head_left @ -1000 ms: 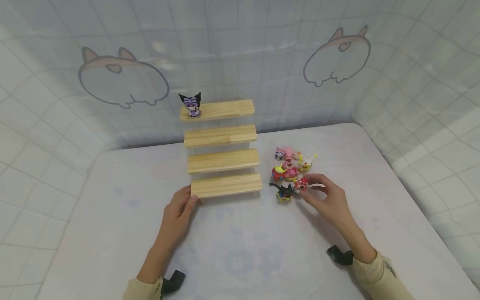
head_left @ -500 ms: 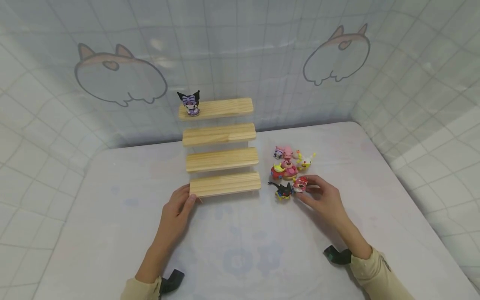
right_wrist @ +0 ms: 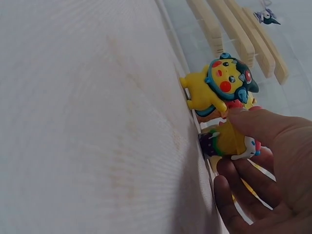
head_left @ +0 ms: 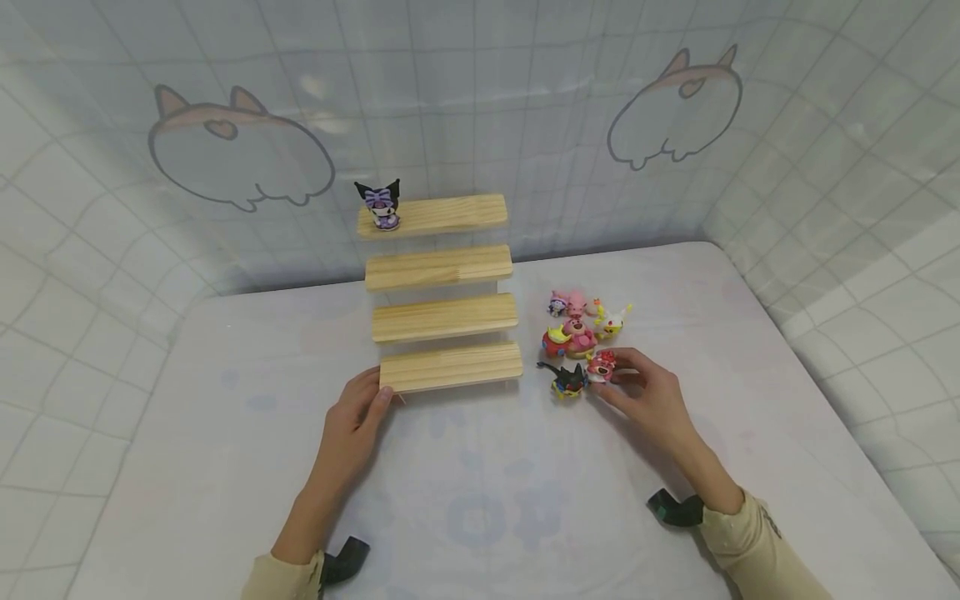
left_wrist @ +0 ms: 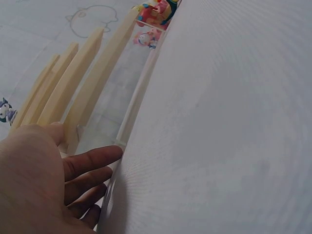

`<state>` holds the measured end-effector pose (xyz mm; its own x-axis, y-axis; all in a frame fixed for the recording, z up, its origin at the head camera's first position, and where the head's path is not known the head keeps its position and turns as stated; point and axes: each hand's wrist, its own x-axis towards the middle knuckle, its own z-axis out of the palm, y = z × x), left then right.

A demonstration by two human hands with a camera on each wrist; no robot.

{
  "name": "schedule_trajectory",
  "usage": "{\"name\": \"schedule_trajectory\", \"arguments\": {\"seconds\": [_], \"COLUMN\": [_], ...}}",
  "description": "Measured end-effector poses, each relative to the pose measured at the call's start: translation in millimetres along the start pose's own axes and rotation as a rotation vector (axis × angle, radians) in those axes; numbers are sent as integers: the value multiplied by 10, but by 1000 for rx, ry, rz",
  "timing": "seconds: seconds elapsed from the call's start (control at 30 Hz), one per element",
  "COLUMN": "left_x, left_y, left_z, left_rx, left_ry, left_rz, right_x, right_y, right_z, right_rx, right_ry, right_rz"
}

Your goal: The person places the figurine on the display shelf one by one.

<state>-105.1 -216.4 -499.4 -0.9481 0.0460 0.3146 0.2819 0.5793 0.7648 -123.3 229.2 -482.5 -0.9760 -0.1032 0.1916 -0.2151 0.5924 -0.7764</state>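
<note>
A four-step wooden display rack [head_left: 450, 368] with clear side panels stands on the table. My left hand [head_left: 352, 425] is at its lower left end. In the left wrist view, the thumb touches a board end and straight fingers [left_wrist: 92, 158] lie against the clear side panel. My right hand [head_left: 652, 404] pinches a small red, white and yellow toy figure [head_left: 601, 367] between thumb and fingers; the figure still stands low at the table. Beside it is a yellow toy figure with a dark hood [right_wrist: 222, 80], seen black from behind [head_left: 570, 381] in the head view.
Behind them are several more toy figures: a pink bear [head_left: 579, 337], a red and yellow one [head_left: 555, 340], a white and yellow one [head_left: 611, 321] and small pink ones [head_left: 576, 303]. A black and purple figure [head_left: 383, 208] sits on the top step, near the tiled backdrop [head_left: 465, 108].
The view has shifted slightly. Over the last second my right hand's fingers have drawn in around the red and white figure. The left hand stays at the rack.
</note>
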Motion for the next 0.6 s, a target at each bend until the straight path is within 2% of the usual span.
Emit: {"name": "schedule_trajectory", "arguments": {"seconds": [0.13, 0.37, 0.6], "left_x": [3, 5, 7], "left_y": [-3, -3, -20], "left_z": [5, 1, 7], "left_rx": [-2, -1, -11], "left_ry": [1, 1, 3], "left_rz": [-4, -8, 1], "right_x": [0, -11, -13], "right_y": [1, -24, -60], "right_z": [1, -33, -79], "right_rx": [-15, -42, -48], "right_ry": [22, 115, 158], "right_rz": [-13, -51, -98]}}
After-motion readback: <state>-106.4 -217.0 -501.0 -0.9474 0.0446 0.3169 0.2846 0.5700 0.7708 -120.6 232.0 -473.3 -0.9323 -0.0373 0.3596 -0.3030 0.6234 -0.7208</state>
